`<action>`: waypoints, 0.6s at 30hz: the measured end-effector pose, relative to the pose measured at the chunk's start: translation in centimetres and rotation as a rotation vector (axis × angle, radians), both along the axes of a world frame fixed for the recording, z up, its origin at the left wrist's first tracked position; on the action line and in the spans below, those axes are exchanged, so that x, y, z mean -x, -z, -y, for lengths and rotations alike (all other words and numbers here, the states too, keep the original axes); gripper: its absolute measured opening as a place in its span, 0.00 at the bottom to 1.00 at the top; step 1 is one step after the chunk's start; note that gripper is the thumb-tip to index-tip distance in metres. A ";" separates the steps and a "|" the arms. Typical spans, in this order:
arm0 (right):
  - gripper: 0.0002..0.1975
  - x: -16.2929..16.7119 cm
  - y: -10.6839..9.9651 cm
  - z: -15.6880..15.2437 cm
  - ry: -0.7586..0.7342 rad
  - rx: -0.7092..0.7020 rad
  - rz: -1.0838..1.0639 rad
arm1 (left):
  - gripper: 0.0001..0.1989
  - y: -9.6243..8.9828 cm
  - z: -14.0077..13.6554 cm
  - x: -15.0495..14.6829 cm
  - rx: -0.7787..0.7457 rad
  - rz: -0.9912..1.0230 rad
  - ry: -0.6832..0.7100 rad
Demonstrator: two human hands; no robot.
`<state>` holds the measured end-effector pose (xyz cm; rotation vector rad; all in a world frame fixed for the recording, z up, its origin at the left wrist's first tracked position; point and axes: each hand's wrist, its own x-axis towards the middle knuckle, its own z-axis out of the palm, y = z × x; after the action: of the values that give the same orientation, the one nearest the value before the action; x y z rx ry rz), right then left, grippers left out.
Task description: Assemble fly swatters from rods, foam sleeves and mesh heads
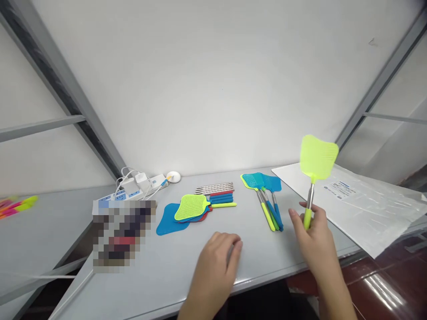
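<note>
The right hand (315,231) grips a yellow-green swatter (316,160) above the table (160,271); the left hand (218,255) curls near its front edge, grip unclear.

Power strip (134,194): white with blue sockets, left rear of the grey tabletop (160,275), white plugs (143,181) in it
Disc (173,177): white, near the wall (213,89)
Bag (376,218): white, labelled, right side
Far-left items (20,206): pink, orange, yellow; too blurred to name
Floor (383,284): reddish, shiny
</note>
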<state>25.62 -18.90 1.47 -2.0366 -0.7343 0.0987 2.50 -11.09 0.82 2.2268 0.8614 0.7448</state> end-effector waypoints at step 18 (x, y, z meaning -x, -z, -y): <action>0.20 -3.2 1.5 -7.2 -0.159 0.605 0.227 | 0.07 2.3 -2.7 2.8 -0.135 0.043 -0.164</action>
<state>28.82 -11.69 -0.04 -2.5871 -1.1088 0.2024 -0.32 -8.41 -1.45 2.2677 1.0087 0.9490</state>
